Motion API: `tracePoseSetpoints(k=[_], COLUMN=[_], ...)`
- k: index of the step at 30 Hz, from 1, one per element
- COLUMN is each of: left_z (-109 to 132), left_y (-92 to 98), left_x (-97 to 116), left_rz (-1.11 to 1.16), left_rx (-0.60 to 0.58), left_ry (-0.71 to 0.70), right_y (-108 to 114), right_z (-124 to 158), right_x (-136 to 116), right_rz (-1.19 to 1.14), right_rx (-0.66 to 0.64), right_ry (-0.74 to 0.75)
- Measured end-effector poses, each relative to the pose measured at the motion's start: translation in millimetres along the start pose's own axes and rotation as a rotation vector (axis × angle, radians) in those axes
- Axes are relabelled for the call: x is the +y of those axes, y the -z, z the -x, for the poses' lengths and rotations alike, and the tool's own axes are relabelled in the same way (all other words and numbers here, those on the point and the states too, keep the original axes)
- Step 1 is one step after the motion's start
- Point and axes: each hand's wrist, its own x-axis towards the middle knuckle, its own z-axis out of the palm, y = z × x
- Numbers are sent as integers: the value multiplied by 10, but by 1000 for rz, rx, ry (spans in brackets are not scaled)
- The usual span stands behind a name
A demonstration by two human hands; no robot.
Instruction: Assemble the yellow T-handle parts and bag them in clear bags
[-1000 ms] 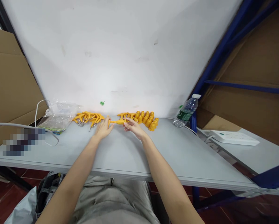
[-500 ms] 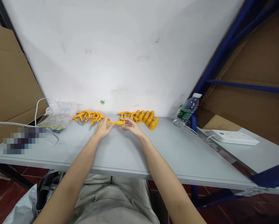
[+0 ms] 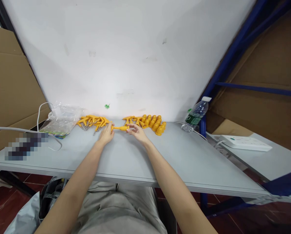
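Both hands hold a yellow plastic tool (image 3: 120,128) level just above the grey table, near its back. My left hand (image 3: 107,133) is closed round its left end, so most of that end is hidden. Between the hands a ridged shaft runs into a wider yellow sleeve. My right hand (image 3: 137,132) grips that sleeve's right end with thumb and fingertips. To the left lies a pile of yellow T-shaped handles (image 3: 94,119) with spiral metal shafts. Behind my right hand are a few yellow T-shaped pieces (image 3: 129,119), beside rows of yellow ribbed, cone-like caps (image 3: 155,123).
A clear plastic bag (image 3: 62,122) and a white cable (image 3: 38,118) lie on the left. A water bottle (image 3: 196,113) leans against the blue frame (image 3: 216,78) on the right. Beyond it sits a white power strip (image 3: 246,143). A white panel (image 3: 135,65) rises behind the table (image 3: 131,159).
The yellow tool stays between both hands, with the fingers of my right hand shifting slightly at its right end. Nothing else on the table has visibly moved.
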Motion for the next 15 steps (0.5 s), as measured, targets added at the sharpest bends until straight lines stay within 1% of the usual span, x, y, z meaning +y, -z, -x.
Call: tracePoseSetpoints(k=[2,4,5,8,11,13,15], left_z=[2,-1,-5,-22,-36,-40,-42], left_y=[-12,-30,-41,-79,-117,-134,-143], left_x=[-11,-26,-36,-71,-94,-98,-97], left_rz=[24,59,77,89,50,36,35], left_rx=[15,37,53,114,161,161,143], left_ry=[-4,-3,-5,-9,17,40,42], right_y=[4,18,30,85,123,102,30], right_z=[-13,-33,-49,-124,-247,-343,-433], right_x=[22,36,40,44,45,52,70], right_rz=[2,6,12,54,193,342,504], right_rx=[-3,29,67,236,356,361,304], right_ry=[2,16,34,135,216,244,279])
